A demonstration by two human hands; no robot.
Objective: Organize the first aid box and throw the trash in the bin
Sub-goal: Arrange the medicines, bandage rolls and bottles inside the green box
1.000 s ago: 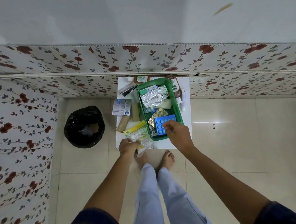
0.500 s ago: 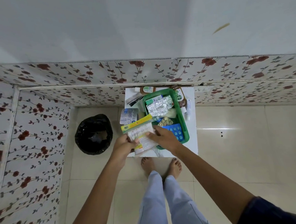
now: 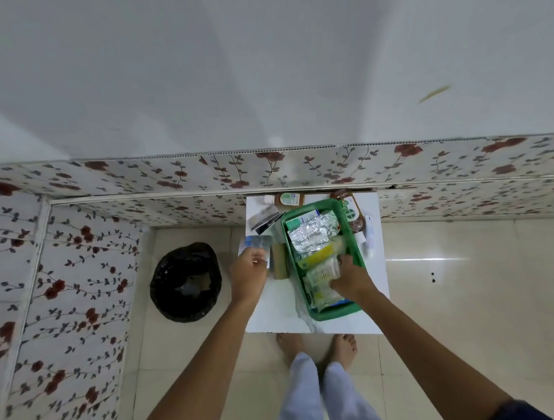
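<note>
A green first aid tray (image 3: pixel 338 313) sits on a small white table (image 3: pixel 276 311). Inside it lie silver foil pill strips (image 3: pixel 310 235), a small box and a clear yellow-topped packet (image 3: pixel 321 272). My right hand (image 3: pixel 351 278) rests in the tray, pressing on that packet. My left hand (image 3: pixel 248 274) hovers over the table's left side, its fingers closed around a blue-and-white blister strip (image 3: pixel 257 242). A black-lined bin (image 3: pixel 185 283) stands on the floor to the left of the table.
Brown antiseptic bottles (image 3: pixel 351 212) and small tubes stand at the tray's back and right. Tan bandage rolls (image 3: pixel 279 265) and dark packets (image 3: pixel 263 219) lie left of the tray. My bare feet (image 3: pixel 318 348) are at the table's front edge. Floral walls close off the back and left.
The yellow-topped packet went from both hands into the tray under my right hand. My left hand let go of it and moved up-left to the blister strip.
</note>
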